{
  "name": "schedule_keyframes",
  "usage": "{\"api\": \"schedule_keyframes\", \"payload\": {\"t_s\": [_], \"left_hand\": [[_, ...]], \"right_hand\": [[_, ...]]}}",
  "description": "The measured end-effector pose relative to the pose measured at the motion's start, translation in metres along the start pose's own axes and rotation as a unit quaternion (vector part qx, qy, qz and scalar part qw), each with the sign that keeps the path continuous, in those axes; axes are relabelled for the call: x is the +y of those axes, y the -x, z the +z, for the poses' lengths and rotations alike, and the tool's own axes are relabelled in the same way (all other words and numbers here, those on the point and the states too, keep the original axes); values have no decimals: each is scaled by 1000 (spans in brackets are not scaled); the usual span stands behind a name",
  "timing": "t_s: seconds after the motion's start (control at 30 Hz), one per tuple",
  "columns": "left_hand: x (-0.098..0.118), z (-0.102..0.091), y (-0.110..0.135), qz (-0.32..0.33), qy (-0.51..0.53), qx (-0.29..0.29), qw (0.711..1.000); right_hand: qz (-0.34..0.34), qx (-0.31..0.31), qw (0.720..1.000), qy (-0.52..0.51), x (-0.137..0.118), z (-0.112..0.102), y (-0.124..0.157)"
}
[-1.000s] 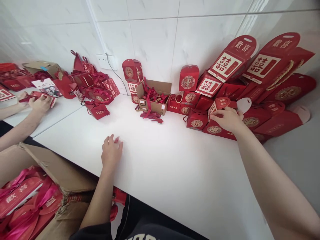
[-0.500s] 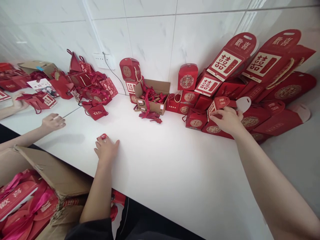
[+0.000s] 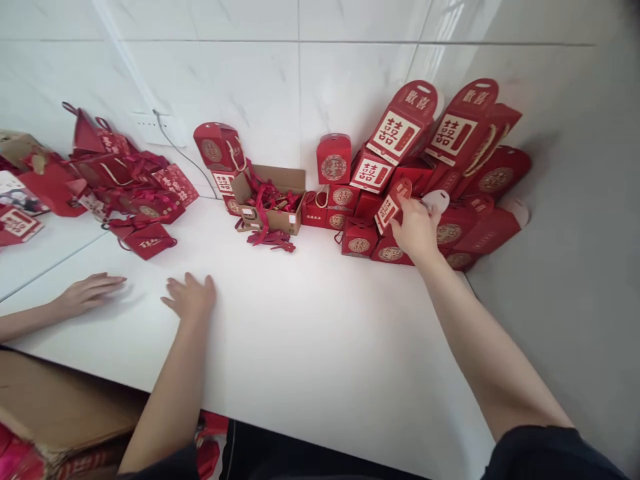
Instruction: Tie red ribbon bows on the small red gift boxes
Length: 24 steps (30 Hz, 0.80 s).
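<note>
My right hand (image 3: 417,230) reaches into the pile of red gift boxes (image 3: 450,167) stacked against the tiled wall and grips a flat folded red box (image 3: 393,205) with a white label, tilted upright. Lying palm down on the white table (image 3: 320,333), my left hand (image 3: 190,298) has its fingers spread and holds nothing. To its left, another person's hand (image 3: 85,293) also rests flat on the table.
A small open cardboard box (image 3: 273,197) with red ribbons spilling out stands at the back middle. More red bags and boxes (image 3: 125,180) are heaped at the back left. A brown carton (image 3: 55,407) sits below the table's front edge at the left.
My right hand has lifted the flat red box upright off the pile. My left hand has opened flat; the small red piece by it is gone from view. The other person's hand moved closer to mine.
</note>
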State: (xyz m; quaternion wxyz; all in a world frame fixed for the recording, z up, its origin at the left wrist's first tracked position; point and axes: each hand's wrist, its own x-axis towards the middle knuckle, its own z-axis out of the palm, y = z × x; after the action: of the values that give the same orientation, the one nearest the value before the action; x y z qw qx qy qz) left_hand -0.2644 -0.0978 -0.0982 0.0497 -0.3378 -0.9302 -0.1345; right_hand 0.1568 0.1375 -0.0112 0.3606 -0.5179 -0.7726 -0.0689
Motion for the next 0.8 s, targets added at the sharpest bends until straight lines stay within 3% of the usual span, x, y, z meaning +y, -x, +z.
{"api": "schedule_keyframes", "payload": {"t_s": [0.07,0.2,0.3,0.43,0.53,0.63,0.73,0.8], "left_hand": [[20,16,12,29,-2,7,1000],[53,31,32,201,18,7,979],[64,28,40,277,55,30,959],[75,19,48,338,168,20,926],[94,8,58,391,303,-31,869],[121,-10,73,446,398,-107,794],[144,-26,90,520,425,-158,723],[153,-32,99,555,414,-200,694]], "right_hand": [[-10,11,1000,-4,0,-8,-8],[-36,58,997,-48,-16,-34,0],[-105,108,987,-53,-43,-52,43],[-228,56,965,-119,-70,-52,121],[-250,-3,953,-172,-73,-43,160],[-230,-78,939,-244,-73,-42,173],[-136,-118,916,-360,-77,-47,173],[-75,-133,905,-397,-82,-48,171]]}}
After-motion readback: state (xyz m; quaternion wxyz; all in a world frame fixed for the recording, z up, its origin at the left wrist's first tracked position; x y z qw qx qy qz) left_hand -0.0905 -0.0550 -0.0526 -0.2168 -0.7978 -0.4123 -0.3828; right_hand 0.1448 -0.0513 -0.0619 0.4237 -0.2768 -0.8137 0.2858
